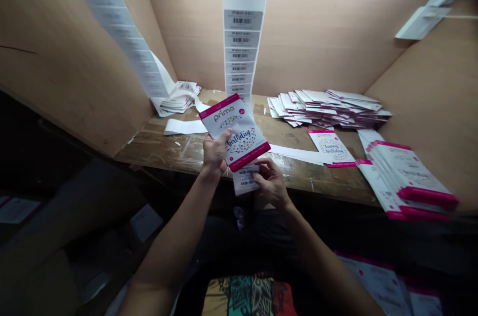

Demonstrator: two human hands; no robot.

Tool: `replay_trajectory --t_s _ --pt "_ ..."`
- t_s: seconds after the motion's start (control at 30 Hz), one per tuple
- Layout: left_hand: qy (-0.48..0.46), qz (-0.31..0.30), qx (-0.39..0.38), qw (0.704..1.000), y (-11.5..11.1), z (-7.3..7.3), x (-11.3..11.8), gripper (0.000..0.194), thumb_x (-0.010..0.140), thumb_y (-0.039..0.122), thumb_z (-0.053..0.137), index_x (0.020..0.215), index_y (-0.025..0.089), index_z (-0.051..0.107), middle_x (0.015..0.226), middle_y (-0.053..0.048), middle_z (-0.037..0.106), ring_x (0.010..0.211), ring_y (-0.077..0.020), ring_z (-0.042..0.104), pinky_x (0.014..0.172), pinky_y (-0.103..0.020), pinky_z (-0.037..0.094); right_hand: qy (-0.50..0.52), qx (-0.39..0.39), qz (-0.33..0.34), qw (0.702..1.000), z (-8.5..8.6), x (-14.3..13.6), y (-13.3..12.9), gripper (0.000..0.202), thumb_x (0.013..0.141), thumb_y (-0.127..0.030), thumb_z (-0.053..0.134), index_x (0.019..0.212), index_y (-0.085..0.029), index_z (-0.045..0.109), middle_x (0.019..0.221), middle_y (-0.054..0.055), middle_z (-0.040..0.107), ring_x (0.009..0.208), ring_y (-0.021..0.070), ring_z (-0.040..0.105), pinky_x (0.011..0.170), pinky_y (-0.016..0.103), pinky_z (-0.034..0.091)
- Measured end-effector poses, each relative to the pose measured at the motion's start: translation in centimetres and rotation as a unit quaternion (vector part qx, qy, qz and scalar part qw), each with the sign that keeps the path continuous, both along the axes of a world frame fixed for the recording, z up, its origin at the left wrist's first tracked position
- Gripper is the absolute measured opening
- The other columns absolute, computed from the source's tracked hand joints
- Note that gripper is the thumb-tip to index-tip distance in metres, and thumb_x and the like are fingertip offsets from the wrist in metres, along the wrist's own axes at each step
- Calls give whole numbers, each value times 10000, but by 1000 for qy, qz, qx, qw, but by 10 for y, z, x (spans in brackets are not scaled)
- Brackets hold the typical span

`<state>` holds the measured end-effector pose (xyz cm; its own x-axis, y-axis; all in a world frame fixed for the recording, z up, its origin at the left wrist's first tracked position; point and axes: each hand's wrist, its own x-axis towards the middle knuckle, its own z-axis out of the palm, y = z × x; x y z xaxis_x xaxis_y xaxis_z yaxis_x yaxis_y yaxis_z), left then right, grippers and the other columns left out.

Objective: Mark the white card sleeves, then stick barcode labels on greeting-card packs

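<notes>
My left hand (215, 152) is closed around the left edge of a white and pink "prima" birthday balloon packet (246, 122), its thumb on the front. The packet is tilted over the table's front edge. Just below it, my right hand (273, 184) pinches the lower end of a barcode label strip (245, 184). The packet hides part of this strip. Behind the packet hangs a long run of barcode labels (242, 40), coming down from above to the table.
A second label strip (123, 22) slopes down the left panel to a small pile of packets (182, 97). Stacked packets (328, 109) lie at the back right. One packet (330, 149) lies flat, near an overhanging stack (414, 176). Blank backing strip (186, 127) crosses the worn wooden table (149, 149).
</notes>
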<state>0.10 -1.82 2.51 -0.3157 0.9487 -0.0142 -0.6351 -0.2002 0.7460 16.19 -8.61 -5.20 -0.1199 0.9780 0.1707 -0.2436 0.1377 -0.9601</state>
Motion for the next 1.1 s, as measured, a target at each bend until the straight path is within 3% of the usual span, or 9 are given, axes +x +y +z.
replay_trajectory --t_s 0.13,0.23,0.4,0.5,0.7,0.83,0.9,1.0,1.1 --pt "-6 -14 -13 1000 -5 2 -1 536 601 292 1013 1050 135 766 956 -97 839 947 -315 815 935 -489 661 -108 67 -19 992 0 11 8 199 751 -189 678 943 -227 709 863 14 738 789 192 688 706 299 549" --pt "5 4 -15 1000 -6 2 -6 528 602 275 1004 1054 137 768 956 -98 840 970 -315 812 935 -473 661 -161 93 -23 982 -2 16 6 141 736 -151 660 846 -218 716 769 -4 699 698 164 639 656 279 519" --pt "5 13 -10 1000 -7 2 -5 509 579 259 1004 1011 131 767 982 -104 839 944 -313 813 940 -481 659 -108 61 -23 992 2 16 3 203 796 -222 700 993 -219 747 923 31 788 813 195 726 725 304 585" --pt "4 11 -11 1000 -6 0 -2 510 578 260 1009 1007 140 760 978 -98 837 960 -316 813 958 -495 652 -128 85 -26 988 4 17 5 162 804 -241 722 958 -213 766 903 41 797 807 207 743 720 315 598" --pt "13 16 -9 1000 1 -5 4 534 588 296 1013 1032 135 765 1006 -114 837 1024 -337 804 974 -491 646 -273 191 -97 938 11 23 -10 83 932 -240 690 924 -270 766 849 42 742 764 228 704 742 386 586" --pt "32 31 -2 999 3 -8 -1 523 582 305 1020 1011 128 777 1023 -126 835 992 -347 810 951 -507 652 -291 249 -182 906 33 37 -36 81 914 -237 736 930 -303 778 1098 107 696 1043 315 679 866 477 578" --pt "53 21 4 998 1 -10 -6 517 577 304 1025 998 125 786 1023 -133 834 970 -350 811 928 -509 658 -256 234 -207 915 54 48 -41 92 913 -227 748 950 -309 762 1042 88 695 999 302 671 839 461 569" --pt "93 -11 3 996 -7 -10 -7 500 591 312 1026 995 122 800 1002 -141 833 927 -351 814 880 -504 671 -217 187 -185 940 87 54 -25 36 920 -278 771 923 -278 735 856 35 684 796 239 644 732 394 540" --pt "117 -41 4 992 -20 -10 0 496 627 348 1016 1022 131 808 1003 -146 833 897 -348 816 842 -497 679 -241 184 -132 944 105 41 11 142 906 -364 790 873 -242 725 812 27 680 755 215 622 741 388 533"
